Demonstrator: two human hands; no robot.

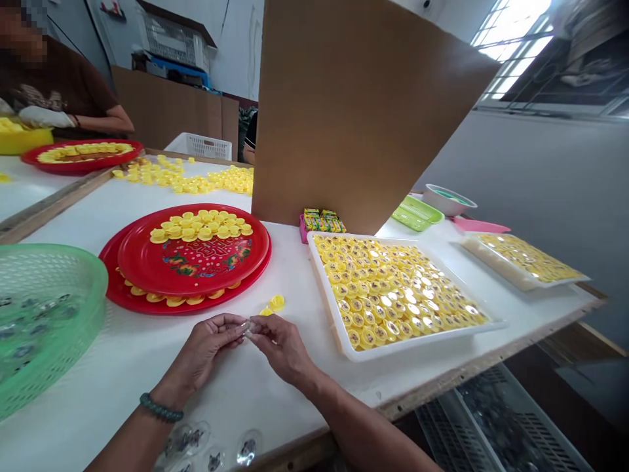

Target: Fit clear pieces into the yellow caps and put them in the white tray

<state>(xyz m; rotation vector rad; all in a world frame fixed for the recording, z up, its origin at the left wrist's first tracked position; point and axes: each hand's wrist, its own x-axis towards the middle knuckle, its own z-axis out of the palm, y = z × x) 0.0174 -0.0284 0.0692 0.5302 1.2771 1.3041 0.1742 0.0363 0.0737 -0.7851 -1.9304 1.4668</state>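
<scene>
My left hand (216, 341) and my right hand (282, 346) meet over the white table. Between their fingertips they pinch a small clear plastic piece (247, 328), partly covered by the fingers. Just beyond the right hand lie a couple of yellow plastic cups (276, 303). To the upper left, a red round tray (196, 262) bears rows of yellow cups and rests on another red tray with more cups. Several clear domes (247, 448) with dark printed figures inside lie at the table's front edge, near my left forearm.
A green basket (98, 288) of clear pieces stands at left. A white tray (354, 355) full of capped yellow cups is at right, another tray (521, 280) beyond it. A cardboard panel (363, 118) stands upright behind small boxes (324, 223). A gloved person (63, 85) sits far left.
</scene>
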